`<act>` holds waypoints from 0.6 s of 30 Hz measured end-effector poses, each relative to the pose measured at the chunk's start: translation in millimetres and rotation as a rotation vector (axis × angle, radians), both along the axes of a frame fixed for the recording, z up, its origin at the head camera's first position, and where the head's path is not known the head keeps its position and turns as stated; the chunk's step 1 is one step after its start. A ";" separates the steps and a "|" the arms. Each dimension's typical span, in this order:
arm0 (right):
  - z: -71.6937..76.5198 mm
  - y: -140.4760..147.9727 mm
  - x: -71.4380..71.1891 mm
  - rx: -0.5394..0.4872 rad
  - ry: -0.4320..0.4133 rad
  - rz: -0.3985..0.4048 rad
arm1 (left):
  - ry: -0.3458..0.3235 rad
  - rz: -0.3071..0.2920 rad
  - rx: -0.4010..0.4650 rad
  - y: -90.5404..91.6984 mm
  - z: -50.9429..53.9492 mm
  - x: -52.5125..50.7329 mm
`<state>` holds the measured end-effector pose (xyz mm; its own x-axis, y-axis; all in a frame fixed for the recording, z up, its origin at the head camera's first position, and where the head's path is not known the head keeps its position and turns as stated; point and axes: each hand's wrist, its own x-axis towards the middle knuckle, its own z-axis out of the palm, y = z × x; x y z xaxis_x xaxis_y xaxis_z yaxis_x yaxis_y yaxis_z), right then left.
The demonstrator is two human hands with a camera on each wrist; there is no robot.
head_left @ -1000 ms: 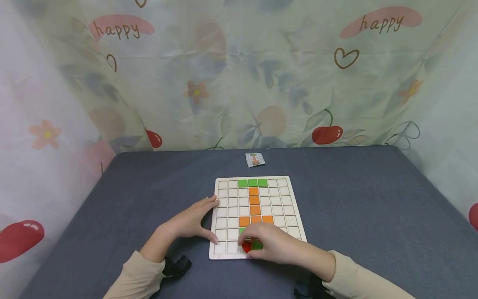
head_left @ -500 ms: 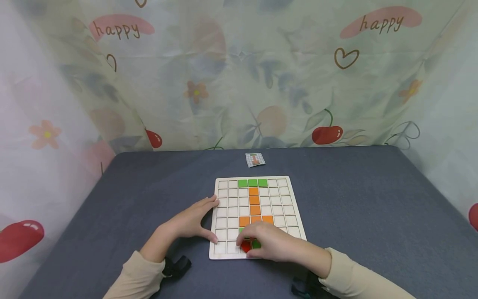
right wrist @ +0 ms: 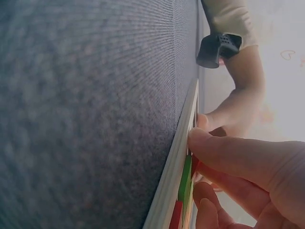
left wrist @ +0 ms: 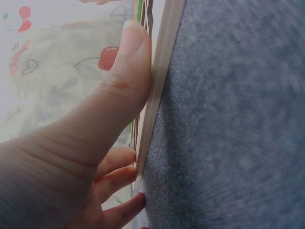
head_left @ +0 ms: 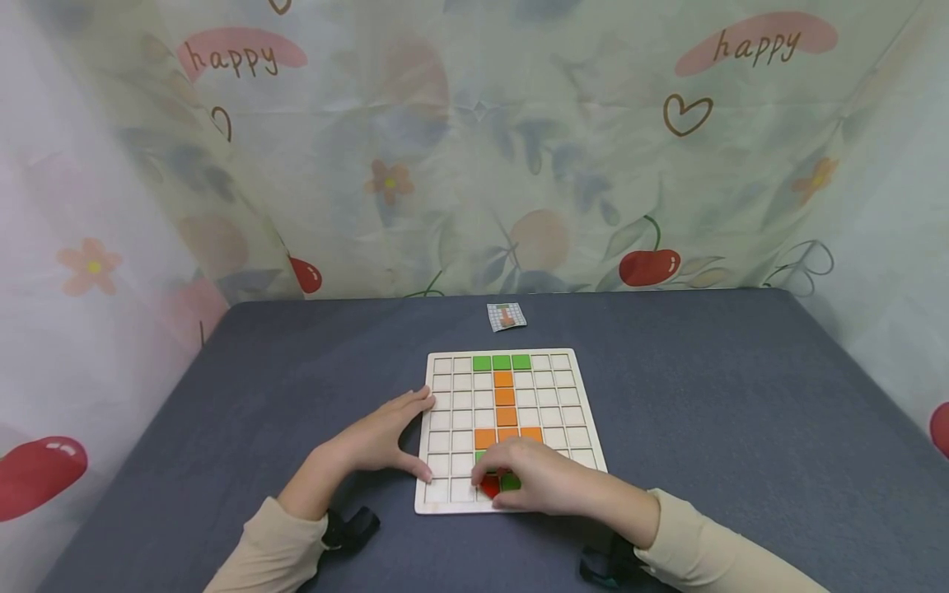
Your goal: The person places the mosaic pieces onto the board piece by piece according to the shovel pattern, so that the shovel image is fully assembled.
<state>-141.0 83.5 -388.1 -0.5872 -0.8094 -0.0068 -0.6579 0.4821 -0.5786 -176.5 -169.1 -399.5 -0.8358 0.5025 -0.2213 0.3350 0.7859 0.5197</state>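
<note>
A wooden grid board (head_left: 463, 420) lies on the table. Green tiles (head_left: 502, 363) fill part of its top row, and orange tiles (head_left: 505, 398) run down the middle to a wider orange row. My left hand (head_left: 378, 434) rests along the board's left edge, thumb and fingers spread, as the left wrist view also shows. Over the bottom rows, my right hand (head_left: 544, 480) pinches a red tile (head_left: 489, 485) between thumb and fingers, beside a green tile (head_left: 509, 482). In the right wrist view this red tile (right wrist: 194, 164) looks slightly tilted. The right hand hides several cells.
A small printed card (head_left: 507, 317) with a grid pattern lies behind the board. The dark grey cloth-covered table (head_left: 689, 395) reaches back to a patterned curtain (head_left: 474, 165). Each wrist wears a black camera strap (head_left: 352, 529).
My right hand has shifted slightly to the left with the red tile, staying low over the bottom row. The left hand has kept still at the board's edge.
</note>
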 end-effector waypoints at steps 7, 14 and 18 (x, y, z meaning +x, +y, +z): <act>-0.3 0.0 -0.1 -0.002 0.013 0.011 | -0.001 -0.002 0.006 -0.1 1.1 -0.1; 0.0 -1.2 0.8 0.006 0.003 -0.012 | 0.001 -0.001 0.002 0.1 1.1 -0.2; 0.5 -0.9 1.4 0.001 0.028 -0.004 | -0.004 0.006 0.000 0.4 1.3 0.2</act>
<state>-139.6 82.6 -387.6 -0.5903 -0.8071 0.0095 -0.6722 0.4850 -0.5593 -176.3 -168.7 -398.2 -0.8379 0.4976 -0.2246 0.3283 0.7880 0.5209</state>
